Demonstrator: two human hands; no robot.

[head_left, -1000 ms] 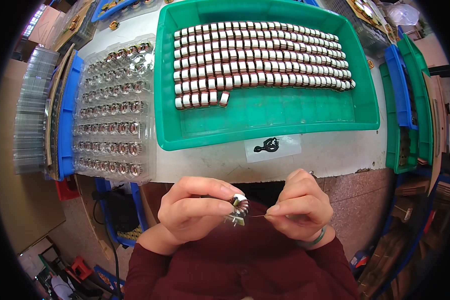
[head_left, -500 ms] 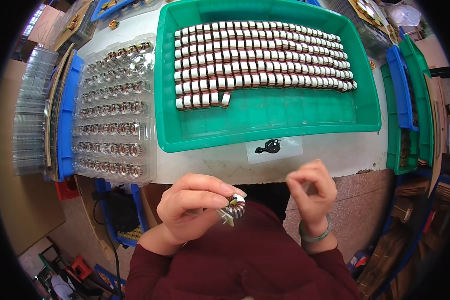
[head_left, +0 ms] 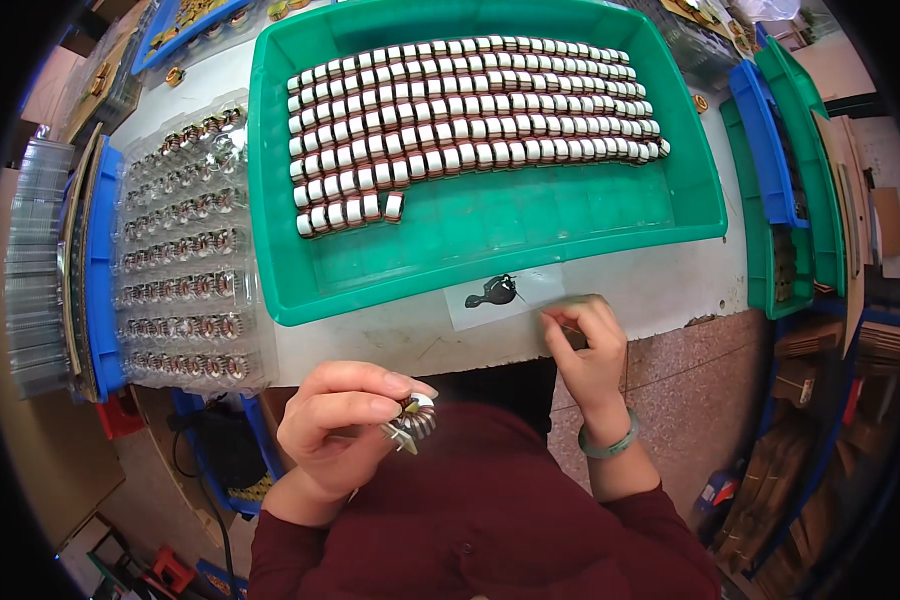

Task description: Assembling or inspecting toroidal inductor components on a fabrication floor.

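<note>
A ring-shaped wire-wound coil (head_left: 417,413) with a small pale base plate is pinched in my left hand (head_left: 338,418), held in front of my body below the bench edge. My right hand (head_left: 587,345) is closed in a pinch over the bench's near edge, beside a white card (head_left: 467,318) that carries a shiny black blob of paste (head_left: 494,291). A faint thin line runs from my right fingertips toward the paste; what these fingers hold is too fine to make out.
Beyond the card stands a green bin (head_left: 370,307) with rows of white-topped coils (head_left: 470,130). To its left lies a clear plastic tray (head_left: 260,340) filled with coils. Blue and green crates (head_left: 760,200) stand at the right.
My right hand has reached forward to the card's edge. The left hand keeps the coil in its pinch. The whole view has shifted, so the bench things appear further left.
</note>
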